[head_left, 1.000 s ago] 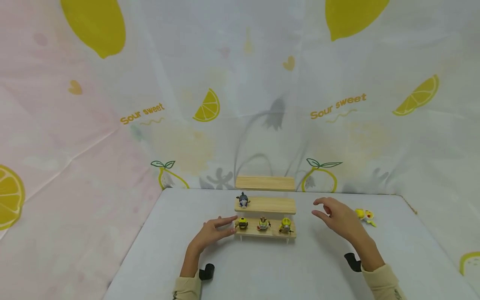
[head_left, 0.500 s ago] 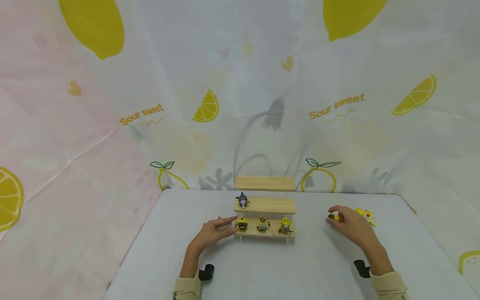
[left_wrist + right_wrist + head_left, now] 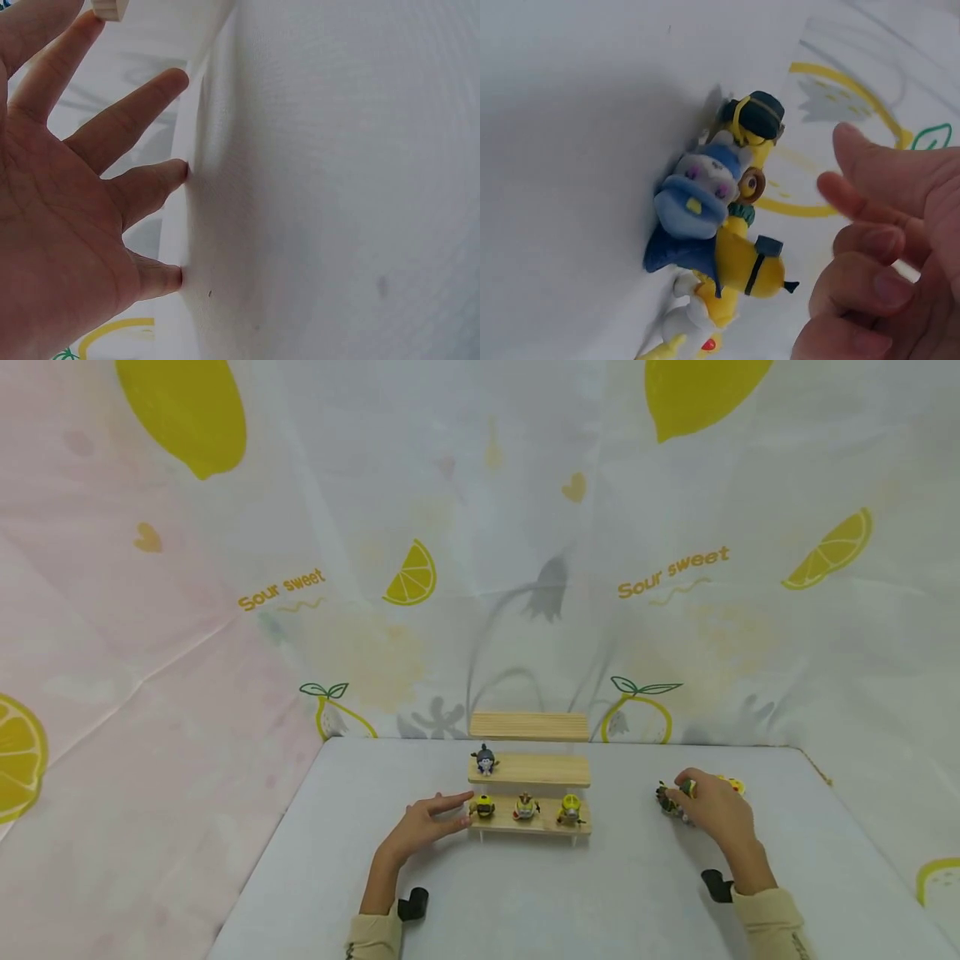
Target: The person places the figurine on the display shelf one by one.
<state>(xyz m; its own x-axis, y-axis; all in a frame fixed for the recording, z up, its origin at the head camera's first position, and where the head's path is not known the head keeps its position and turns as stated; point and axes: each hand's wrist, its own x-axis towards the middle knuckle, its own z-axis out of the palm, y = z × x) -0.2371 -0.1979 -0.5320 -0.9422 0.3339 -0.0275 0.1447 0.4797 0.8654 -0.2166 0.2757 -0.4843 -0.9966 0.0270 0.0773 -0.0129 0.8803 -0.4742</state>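
My left hand [image 3: 426, 828] is spread at the left end of the tiered wooden shelf [image 3: 551, 770], its fingertips at the lowest tier; in the left wrist view a finger meets the shelf's corner [image 3: 109, 9]. On the right, my right hand [image 3: 717, 810] hovers by a pile of small figurines [image 3: 666, 799], partly covering them. The right wrist view shows its thumb and loosely bent fingers [image 3: 874, 292] apart from the pile. In that pile lie a figurine in a blue cape and hat [image 3: 694, 202], a yellow one with a dark green cap [image 3: 759, 116] and a white-and-yellow one [image 3: 694, 319].
Three yellowish figurines stand on the lowest tier, one of them at its right end [image 3: 571, 810]. A dark-haired figurine [image 3: 485, 761] sits at the left of the middle tier. Behind the white table [image 3: 540, 902] hangs a lemon-print cloth [image 3: 525, 527].
My right hand has moved right, away from the shelf and to the figurines, several of which now show beside its fingertips. My left hand has stayed in place.
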